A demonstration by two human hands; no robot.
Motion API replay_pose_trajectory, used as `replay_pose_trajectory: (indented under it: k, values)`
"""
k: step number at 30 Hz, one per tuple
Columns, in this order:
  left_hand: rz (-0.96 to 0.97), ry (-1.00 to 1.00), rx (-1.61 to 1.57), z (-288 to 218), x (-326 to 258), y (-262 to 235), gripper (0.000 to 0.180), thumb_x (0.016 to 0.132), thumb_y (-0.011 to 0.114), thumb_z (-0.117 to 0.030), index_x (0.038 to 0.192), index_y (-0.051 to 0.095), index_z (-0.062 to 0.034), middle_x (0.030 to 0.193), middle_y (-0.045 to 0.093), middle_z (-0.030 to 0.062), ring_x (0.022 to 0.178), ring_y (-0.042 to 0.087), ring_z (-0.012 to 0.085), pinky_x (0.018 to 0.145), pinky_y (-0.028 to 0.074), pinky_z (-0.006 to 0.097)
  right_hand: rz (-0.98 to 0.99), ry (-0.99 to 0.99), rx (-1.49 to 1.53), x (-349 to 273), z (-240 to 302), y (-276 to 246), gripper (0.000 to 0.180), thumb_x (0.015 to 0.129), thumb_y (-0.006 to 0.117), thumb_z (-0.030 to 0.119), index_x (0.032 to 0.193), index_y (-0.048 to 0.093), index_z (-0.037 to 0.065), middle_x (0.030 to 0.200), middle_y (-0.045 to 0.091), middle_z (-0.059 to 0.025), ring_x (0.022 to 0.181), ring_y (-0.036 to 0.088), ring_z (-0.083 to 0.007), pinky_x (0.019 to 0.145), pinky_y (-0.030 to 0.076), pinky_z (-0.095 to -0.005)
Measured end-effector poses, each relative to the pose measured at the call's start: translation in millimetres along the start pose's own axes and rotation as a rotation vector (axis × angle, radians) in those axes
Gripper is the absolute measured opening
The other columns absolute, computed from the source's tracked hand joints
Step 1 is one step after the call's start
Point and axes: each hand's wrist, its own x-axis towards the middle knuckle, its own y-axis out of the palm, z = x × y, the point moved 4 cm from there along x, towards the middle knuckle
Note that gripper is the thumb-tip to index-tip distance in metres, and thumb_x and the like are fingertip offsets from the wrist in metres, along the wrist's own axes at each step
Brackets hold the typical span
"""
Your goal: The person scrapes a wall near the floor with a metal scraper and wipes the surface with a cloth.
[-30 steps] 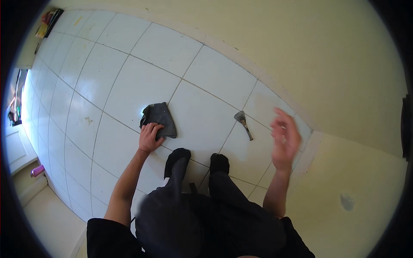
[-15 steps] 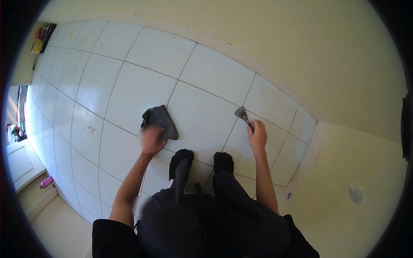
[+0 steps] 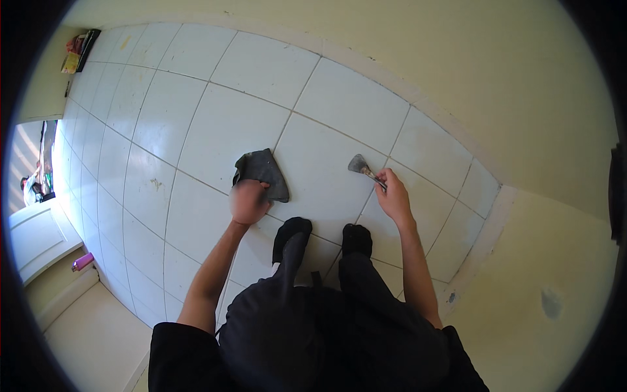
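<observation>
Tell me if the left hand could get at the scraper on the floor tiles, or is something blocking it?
Probably yes. The left hand rests on the dark cloth, and only bare white tile lies between it and the scraper, though the right hand already grips its handle.

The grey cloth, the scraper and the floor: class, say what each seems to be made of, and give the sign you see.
Grey cloth under the left hand: soft fabric, matt, since it lies crumpled in folds. Scraper in the right hand: blade probably metal, dull grey and thin; handle hidden. Floor: glazed white tiles, likely ceramic, shiny with dark grout lines.
</observation>
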Motion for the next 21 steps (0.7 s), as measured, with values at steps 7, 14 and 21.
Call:
replay_pose_trajectory:
  k: [7,14,21]
  values:
    - [-0.006,-0.002,-0.020,-2.6,0.9,-3.3,0.051,0.064,0.079,-0.018,0.112,0.063,-0.0108,0.107,0.059,0.0085,0.102,0.059,0.0280,0.086,0.043,0.041,0.102,-0.146,-0.010,42.2,53.5,27.8,0.022,0.094,0.060,0.010,0.115,0.055,0.006,0.107,0.065,-0.0163,0.095,0.066,-0.0363,0.080,0.052,-0.0451]
    - [-0.009,0.003,-0.025,-1.7,1.1,-7.4,0.051,0.066,0.079,-0.021,0.113,0.064,-0.0117,0.107,0.060,0.0077,0.100,0.059,0.0269,0.085,0.043,0.040,0.108,-0.322,0.064,115.5,97.6,72.8,0.028,0.095,0.056,0.007,0.122,0.054,0.002,0.117,0.060,-0.0230,0.100,0.063,-0.0416,0.084,0.052,-0.0480]
    - [-0.003,0.014,-0.031,0.5,0.7,-7.0,0.050,0.067,0.079,-0.022,0.114,0.063,-0.0126,0.107,0.059,0.0064,0.099,0.059,0.0253,0.085,0.043,0.039,0.052,-0.460,0.002,185.9,150.2,104.4,0.028,0.095,0.055,0.007,0.122,0.054,0.000,0.115,0.059,-0.0232,0.103,0.062,-0.0436,0.088,0.052,-0.0502]
